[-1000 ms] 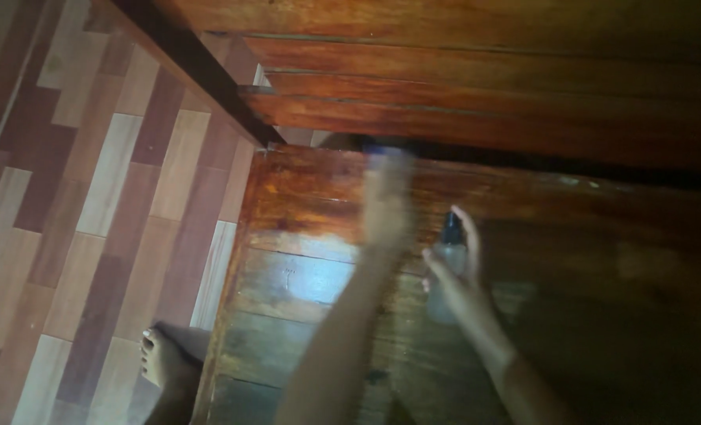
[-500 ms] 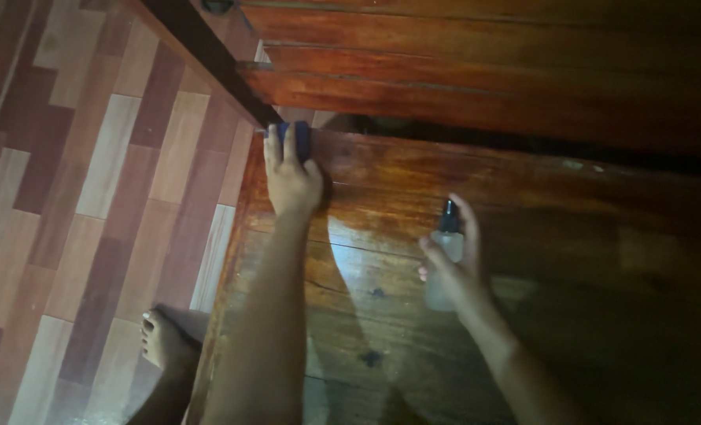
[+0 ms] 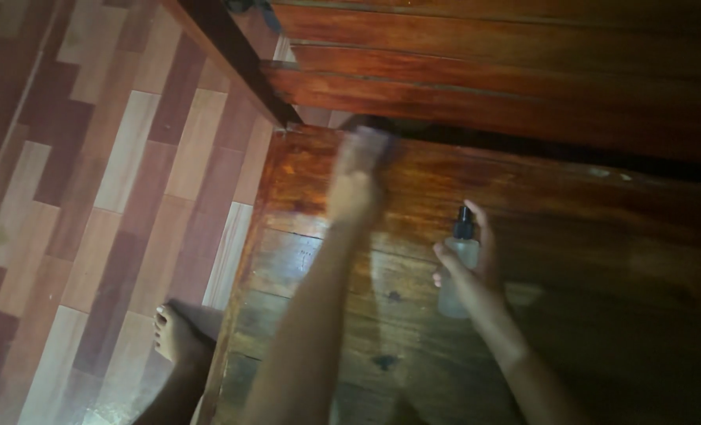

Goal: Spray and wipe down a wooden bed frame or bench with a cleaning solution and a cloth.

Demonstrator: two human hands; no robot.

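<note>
My left hand [image 3: 357, 182] is blurred with motion and presses on the far part of a glossy brown wooden tabletop [image 3: 303, 260]. The blue cloth seen under it before is hidden by the blur now. My right hand [image 3: 467, 260] holds a small clear spray bottle [image 3: 458, 264] with a black nozzle, upright above the table's middle. Both forearms reach in from the bottom edge.
A dark wooden bench or slatted backrest [image 3: 484, 94] runs across the top, close behind the table. A patterned plank floor [image 3: 106, 181] lies to the left. My bare foot [image 3: 176, 334] stands by the table's left edge. The right side is in deep shadow.
My left hand has swept right along the table's far edge from the left corner and is now blurred. My right hand keeps the spray bottle in nearly the same place.
</note>
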